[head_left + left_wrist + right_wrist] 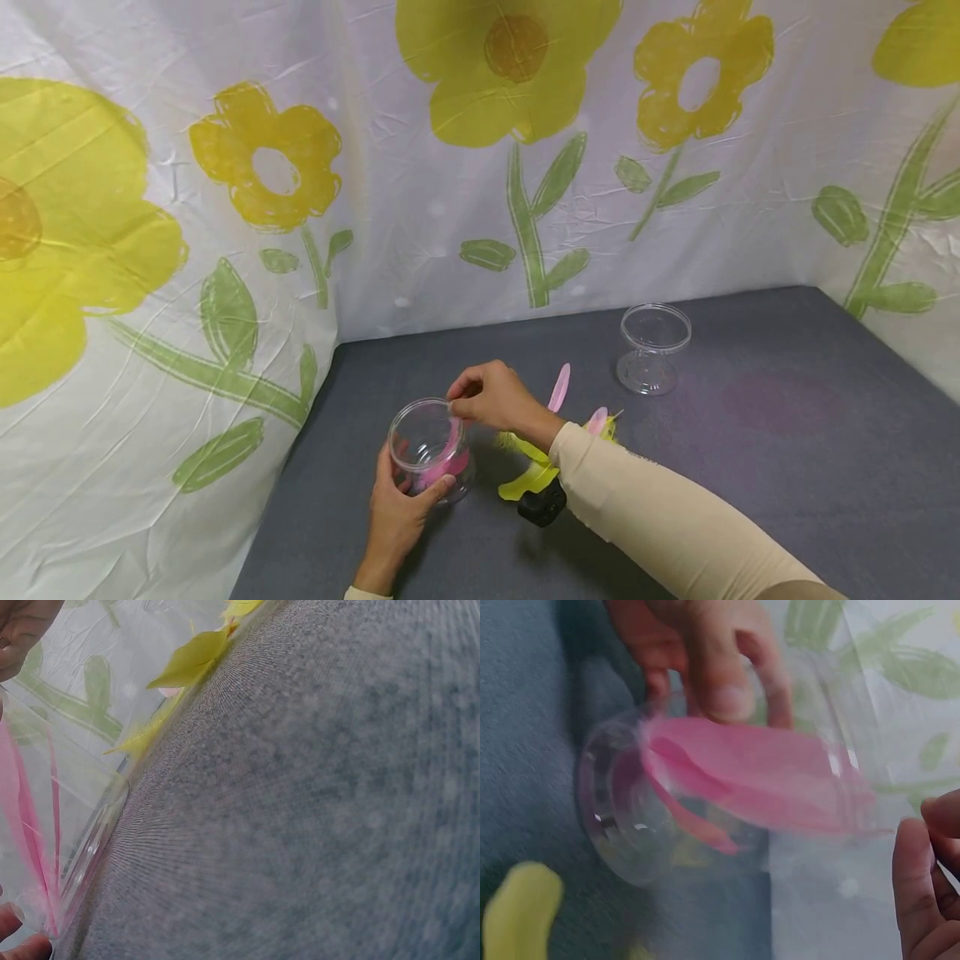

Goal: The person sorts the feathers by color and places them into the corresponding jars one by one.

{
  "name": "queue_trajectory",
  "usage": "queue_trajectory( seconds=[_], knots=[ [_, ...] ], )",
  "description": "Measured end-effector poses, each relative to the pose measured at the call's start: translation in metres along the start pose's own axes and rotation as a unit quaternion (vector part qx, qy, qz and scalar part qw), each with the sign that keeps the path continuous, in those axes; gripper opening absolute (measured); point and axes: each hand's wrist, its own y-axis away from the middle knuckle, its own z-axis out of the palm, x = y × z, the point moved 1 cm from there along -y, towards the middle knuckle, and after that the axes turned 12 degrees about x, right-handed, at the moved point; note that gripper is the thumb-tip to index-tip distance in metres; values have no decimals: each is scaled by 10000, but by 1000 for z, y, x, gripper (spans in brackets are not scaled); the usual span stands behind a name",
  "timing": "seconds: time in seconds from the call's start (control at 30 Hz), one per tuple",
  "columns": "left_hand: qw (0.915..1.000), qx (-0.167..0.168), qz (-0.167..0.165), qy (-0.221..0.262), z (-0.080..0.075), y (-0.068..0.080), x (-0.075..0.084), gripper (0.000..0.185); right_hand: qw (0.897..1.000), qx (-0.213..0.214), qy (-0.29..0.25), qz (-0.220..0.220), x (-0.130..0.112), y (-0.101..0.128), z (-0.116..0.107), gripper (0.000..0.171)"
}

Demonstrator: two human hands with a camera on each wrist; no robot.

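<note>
A clear plastic jar (403, 435) stands on the grey table, tilted slightly, with pink feathers (757, 772) inside it. My left hand (405, 510) grips the jar's side, thumb across the front. At the jar's rim my right hand (491, 398) pinches the thin quill end of a pink feather, whose vane hangs down inside. The right wrist view shows the fingertips (913, 840) at that quill, just outside the mouth. Yellow feathers (531, 481) lie on the table beside the jar, partly hidden by my right wrist.
A second clear jar (648, 372) stands towards the back right of the table (787, 492). Pale pink feathers (559, 387) lie among the yellow ones behind my right forearm. A white curtain (420, 250) with printed flowers hangs along the back and sides.
</note>
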Motion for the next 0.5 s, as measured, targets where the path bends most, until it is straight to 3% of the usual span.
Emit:
queue_trajectory(
  seconds=[0.23,0.5],
  knots=[
    [9999,44,46,127,1,0,-2,100,9973,40,-709,182,-2,-12,-31,9],
    [9999,47,63,108,1,0,-2,100,9913,390,-1224,279,7,-29,-79,19]
  ],
)
